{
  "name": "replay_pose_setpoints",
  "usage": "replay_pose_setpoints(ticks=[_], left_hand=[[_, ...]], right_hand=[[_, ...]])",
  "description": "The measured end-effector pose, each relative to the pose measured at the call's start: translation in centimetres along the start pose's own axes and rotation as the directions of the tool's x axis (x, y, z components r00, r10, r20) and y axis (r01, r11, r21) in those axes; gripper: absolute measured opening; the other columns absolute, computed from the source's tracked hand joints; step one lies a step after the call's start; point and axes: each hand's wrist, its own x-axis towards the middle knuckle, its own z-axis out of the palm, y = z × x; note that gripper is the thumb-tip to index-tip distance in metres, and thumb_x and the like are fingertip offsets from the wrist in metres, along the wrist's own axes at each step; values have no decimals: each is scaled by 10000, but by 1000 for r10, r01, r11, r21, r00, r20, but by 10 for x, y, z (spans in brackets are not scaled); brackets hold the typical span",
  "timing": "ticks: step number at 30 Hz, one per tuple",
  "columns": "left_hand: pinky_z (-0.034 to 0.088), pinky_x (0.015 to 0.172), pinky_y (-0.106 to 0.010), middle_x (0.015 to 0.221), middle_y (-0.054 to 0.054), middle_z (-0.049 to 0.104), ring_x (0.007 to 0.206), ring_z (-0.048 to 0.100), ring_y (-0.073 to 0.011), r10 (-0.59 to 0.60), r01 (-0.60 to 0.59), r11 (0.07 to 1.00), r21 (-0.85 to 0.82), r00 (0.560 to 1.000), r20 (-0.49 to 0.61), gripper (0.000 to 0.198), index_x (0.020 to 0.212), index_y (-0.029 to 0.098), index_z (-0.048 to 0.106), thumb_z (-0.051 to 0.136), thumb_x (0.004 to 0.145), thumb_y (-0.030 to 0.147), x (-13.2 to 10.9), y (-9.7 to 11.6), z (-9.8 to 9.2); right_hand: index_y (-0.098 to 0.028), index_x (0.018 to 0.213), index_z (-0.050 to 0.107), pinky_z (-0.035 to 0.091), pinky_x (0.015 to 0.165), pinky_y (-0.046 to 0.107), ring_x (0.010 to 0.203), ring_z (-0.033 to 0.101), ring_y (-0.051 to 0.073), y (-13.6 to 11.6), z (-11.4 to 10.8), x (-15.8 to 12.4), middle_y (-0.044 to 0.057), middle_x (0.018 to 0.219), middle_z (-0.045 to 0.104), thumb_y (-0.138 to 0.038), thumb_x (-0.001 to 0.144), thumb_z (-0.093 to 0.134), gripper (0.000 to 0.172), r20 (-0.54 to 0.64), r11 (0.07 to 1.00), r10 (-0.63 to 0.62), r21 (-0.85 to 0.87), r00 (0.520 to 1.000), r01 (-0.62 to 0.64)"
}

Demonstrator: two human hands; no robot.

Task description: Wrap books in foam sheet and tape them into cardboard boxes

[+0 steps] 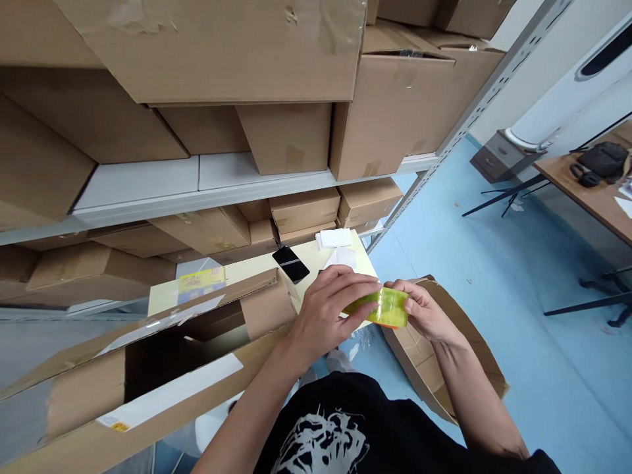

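My left hand (pixel 332 308) and my right hand (pixel 423 311) are both closed on a small shiny yellow-green packet (pixel 391 308) in front of my chest. The left fingers lie over its left end and partly cover it, while the right thumb and fingers pinch its right end. An orange strip shows along its lower edge; its exact kind is unclear. Beyond the left hand, a black phone (pixel 291 264) lies on a pale yellow table (pixel 251 258). A yellow printed pack (pixel 201 283) lies farther left on this table.
An open cardboard box (pixel 261 309) stands at the left. Another open carton (pixel 461 316) sits on the blue floor (pixel 523 368) to the right. Folded white papers (pixel 336 238) lie at the table's far end. A metal shelf (pixel 148 197) full of cartons rises ahead.
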Motion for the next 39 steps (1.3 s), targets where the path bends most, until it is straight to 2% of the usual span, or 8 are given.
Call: replay_pose_setpoints(ticks=[2, 12, 19, 24, 29, 32, 35, 39], left_hand=[[491, 842, -321, 989, 10, 706, 904, 589, -143, 30, -30, 1000, 1, 999, -30, 187, 1013, 224, 617, 630, 827, 206, -1, -1, 2], [498, 783, -280, 858, 9, 684, 811, 595, -125, 25, -25, 1000, -14, 1000, 16, 97, 886, 199, 582, 631, 829, 260, 1, -3, 4], [494, 782, -304, 870, -16, 679, 807, 600, -138, 30, -33, 998, -53, 998, -53, 163, 898, 198, 561, 598, 850, 350, -7, -8, 14], [490, 764, -299, 858, -23, 664, 808, 579, -139, 22, -26, 998, -61, 998, -65, 168, 879, 193, 550, 599, 848, 351, -8, -9, 17], [495, 753, -298, 853, -28, 645, 828, 554, -146, 15, -23, 996, -88, 996, -83, 208, 716, 190, 485, 577, 864, 303, -10, -9, 18], [514, 783, -314, 954, -56, 642, 908, 576, -165, 3, -6, 1000, -30, 996, -87, 150, 854, 185, 548, 600, 849, 326, -11, -11, 17], [529, 826, -332, 1032, -67, 643, 956, 588, -172, 67, -58, 993, 100, 994, -82, 241, 1063, 185, 566, 607, 848, 285, -11, -11, 18], [549, 845, -327, 1000, -58, 667, 949, 615, -165, 149, -113, 972, 208, 975, -167, 199, 1031, 165, 594, 613, 833, 156, -14, -8, 20]], right_hand=[[-200, 801, 605, 317, 546, 236, 613, 410, 113, 0, 0, 0, -1, 759, 492, -571, 787, 606, 371, -11, 1000, 1, 5, 1000, -1], [-192, 737, 597, 291, 521, 218, 584, 382, 93, 2, -1, 4, -17, 725, 458, -559, 753, 653, 372, 4, 991, 47, 122, 999, -47], [-182, 726, 600, 302, 506, 211, 580, 398, 88, 6, 3, 6, -13, 725, 450, -539, 745, 674, 365, 0, 974, 61, 217, 998, -60], [-185, 733, 612, 306, 511, 216, 588, 403, 91, 7, 4, 6, -12, 733, 441, -547, 745, 669, 367, -6, 976, 56, 211, 998, -53], [-185, 737, 611, 293, 512, 226, 585, 384, 99, 3, 2, 5, -13, 720, 431, -581, 724, 668, 401, -19, 989, 53, 140, 998, -50], [-184, 745, 604, 277, 505, 227, 566, 369, 94, 0, 1, 4, -14, 716, 448, -583, 731, 660, 404, -35, 994, 58, 97, 998, -54], [-182, 749, 595, 284, 514, 231, 566, 372, 96, -1, 0, 3, -12, 710, 464, -557, 764, 642, 378, -55, 998, 51, 50, 997, -48], [-183, 740, 583, 293, 518, 234, 578, 383, 104, -1, 2, 2, -13, 701, 460, -557, 766, 638, 379, -99, 999, 41, 27, 994, -38]])
